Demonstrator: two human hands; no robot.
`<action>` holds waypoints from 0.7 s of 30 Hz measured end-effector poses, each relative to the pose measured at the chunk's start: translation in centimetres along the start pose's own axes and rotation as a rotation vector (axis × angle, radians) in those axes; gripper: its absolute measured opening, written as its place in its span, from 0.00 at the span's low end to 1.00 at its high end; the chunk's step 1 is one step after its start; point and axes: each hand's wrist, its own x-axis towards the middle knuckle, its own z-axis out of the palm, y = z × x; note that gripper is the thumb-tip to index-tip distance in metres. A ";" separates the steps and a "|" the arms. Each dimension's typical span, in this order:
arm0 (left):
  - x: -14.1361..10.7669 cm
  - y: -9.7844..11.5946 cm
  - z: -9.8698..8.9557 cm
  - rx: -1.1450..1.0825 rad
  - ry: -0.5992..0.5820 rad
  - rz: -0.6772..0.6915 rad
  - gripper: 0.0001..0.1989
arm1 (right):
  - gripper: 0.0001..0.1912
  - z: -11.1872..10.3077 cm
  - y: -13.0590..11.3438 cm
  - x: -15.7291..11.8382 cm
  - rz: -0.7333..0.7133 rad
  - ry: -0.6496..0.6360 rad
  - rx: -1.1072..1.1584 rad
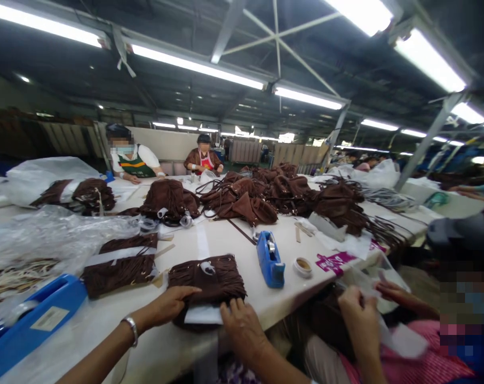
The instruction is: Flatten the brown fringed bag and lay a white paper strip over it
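A dark brown fringed bag (221, 269) lies flat near the table's front edge, with a small pale piece at its top middle. My left hand (167, 306), a silver bangle on its wrist, rests on the bag's lower left with its index finger stretched across it; the thumb is hidden. Fingers bent, my right hand (244, 325) is at the bag's lower right edge, on the end of a white paper strip (204, 314) that sticks out below the bag. To the left, another brown fringed bag (121, 269) has a white band across it.
Blue tape dispensers (270, 258) (33, 320) stand on both sides. A tape roll (303, 266) lies at right. Brown bags (245, 200) are heaped behind, clear plastic (65, 234) at left. A co-worker's hands (362, 314) handle plastic close on the right; two people sit opposite.
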 end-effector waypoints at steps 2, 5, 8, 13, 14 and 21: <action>0.1 0.0 0.0 0.026 0.002 0.003 0.39 | 0.19 -0.2 1.5 -0.3 0.063 -0.043 -0.022; -0.4 -0.4 -0.3 0.065 0.006 0.006 0.42 | 0.21 -0.9 2.7 -0.9 0.077 -0.088 -0.045; -1.8 -0.9 -1.3 0.117 0.010 -0.007 0.40 | 0.22 -1.6 2.9 -1.3 0.074 -0.108 -0.059; -3.8 0.9 -2.0 0.238 0.079 -0.030 0.33 | 0.19 -1.3 2.0 -1.0 -0.025 -0.020 -0.098; -3.7 1.7 -1.5 0.277 0.099 -0.011 0.32 | 0.18 -0.9 1.7 -0.8 -0.054 0.024 -0.105; -0.1 5.4 4.6 0.614 0.264 -0.032 0.21 | 0.13 3.7 0.4 0.1 -0.083 0.324 -0.132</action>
